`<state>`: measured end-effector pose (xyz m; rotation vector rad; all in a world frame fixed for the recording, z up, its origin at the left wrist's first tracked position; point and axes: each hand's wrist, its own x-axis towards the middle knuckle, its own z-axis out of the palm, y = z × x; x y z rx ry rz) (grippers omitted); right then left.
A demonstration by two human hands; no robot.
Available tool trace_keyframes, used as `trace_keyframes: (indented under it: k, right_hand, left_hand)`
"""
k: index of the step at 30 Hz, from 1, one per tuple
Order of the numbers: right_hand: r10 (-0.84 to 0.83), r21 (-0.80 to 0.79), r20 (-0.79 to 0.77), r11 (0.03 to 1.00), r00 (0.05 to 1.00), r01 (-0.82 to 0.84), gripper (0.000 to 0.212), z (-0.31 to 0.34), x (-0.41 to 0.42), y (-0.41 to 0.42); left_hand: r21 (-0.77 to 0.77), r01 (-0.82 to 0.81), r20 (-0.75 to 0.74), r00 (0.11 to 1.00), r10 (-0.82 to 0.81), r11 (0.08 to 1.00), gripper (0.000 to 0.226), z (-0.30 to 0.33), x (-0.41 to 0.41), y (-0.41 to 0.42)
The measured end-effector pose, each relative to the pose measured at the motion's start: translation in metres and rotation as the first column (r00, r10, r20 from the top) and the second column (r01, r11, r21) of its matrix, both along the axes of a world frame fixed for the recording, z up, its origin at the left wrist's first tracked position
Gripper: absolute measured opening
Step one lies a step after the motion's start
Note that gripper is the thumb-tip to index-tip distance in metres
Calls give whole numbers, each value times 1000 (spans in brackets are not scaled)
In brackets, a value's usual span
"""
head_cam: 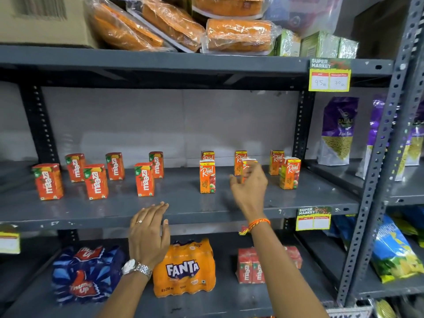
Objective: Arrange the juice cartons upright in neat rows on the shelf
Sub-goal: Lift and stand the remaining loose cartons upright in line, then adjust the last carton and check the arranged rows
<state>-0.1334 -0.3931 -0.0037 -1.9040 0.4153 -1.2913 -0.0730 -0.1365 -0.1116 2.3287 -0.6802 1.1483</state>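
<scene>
Several orange Maaza cartons [96,181] stand upright in two loose rows on the left of the grey middle shelf [183,210]. On its right stand several orange Real cartons [207,176], also in two rows. My right hand [250,187] is raised over the shelf with its fingers around one Real carton [249,166] in the front row, between two others. My left hand [149,232] hovers in front of the shelf's edge, palm down, fingers spread, holding nothing.
The shelf below holds a Fanta pack [184,267], a Thums Up pack [86,274] and more Maaza cartons [250,265]. Orange wrapped packs [238,34] lie on the top shelf. Purple snack bags [338,131] fill the neighbouring rack. A price tag [329,74] hangs from the upper shelf.
</scene>
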Motion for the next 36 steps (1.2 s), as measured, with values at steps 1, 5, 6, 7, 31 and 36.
trace_keyframes:
  k: [1,5,6,7,31,36]
  right_hand:
    - [76,20,-66,997,995,-75,59,-1,8,9]
    - [301,65,-339,953,891,-297,76,3,40,23]
    - [331,87,-375,942,866,-323,76,5,46,23]
    - [362,111,-403,931,841,-347,75,6,51,21]
    - [214,-1,-444,971,870,-239,92,-16,19,28]
    - [-159,-444,-141,892,977,81,53,-68,-1,71]
  left_hand:
    - [2,1,-7,1000,-1,1000,47,0,0,0]
    - [16,12,-23,1000,-11,1000,47,2,-2,3]
    - [18,15,-30,999,-14,1000,47,2,-2,3]
    - [21,18,-33,999,-17,1000,47,2,-1,3]
    - [6,25,-34,999,-25,1000,47,3,-4,6]
    - [-42,64,-61,996,-66,997,41,24,-13,12]
